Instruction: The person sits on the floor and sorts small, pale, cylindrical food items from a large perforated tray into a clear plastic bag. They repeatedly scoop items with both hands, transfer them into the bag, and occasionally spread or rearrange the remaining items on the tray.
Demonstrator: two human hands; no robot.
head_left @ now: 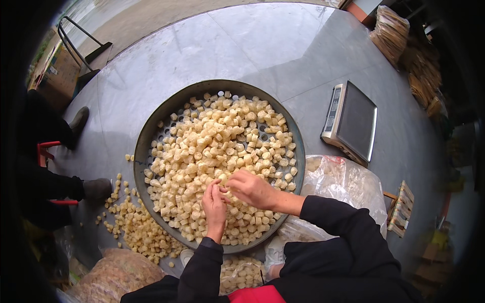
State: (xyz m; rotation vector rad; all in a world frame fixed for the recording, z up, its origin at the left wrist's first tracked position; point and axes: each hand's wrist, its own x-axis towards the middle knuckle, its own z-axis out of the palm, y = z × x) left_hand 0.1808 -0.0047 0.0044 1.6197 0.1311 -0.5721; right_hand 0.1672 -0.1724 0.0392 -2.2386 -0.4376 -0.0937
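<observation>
Far left: another person's dark trouser legs and grey shoes on the grey floor, next to a red stool frame. A hand truck stands upper left.

Lower left: loose pale chunks spilled on the floor just outside the tray rim, and a clear bag of similar pieces at the bottom edge.

Centre: round dark perforated tray on the floor, mostly covered with pale beige cube-like pieces.

Left hand sits over the near part of the pile, fingers bent, pinching one small piece. Right hand is just beside it, fingertips meeting the left's at the same piece; fingers curled on it. Can't tell which hand carries it. Both sleeves black.

Right of tray: clear plastic bag touching the rim, partly filled. Further right and up: steel platform scale on the floor. Far right: small wooden rack; bundled tan stacks upper right.
</observation>
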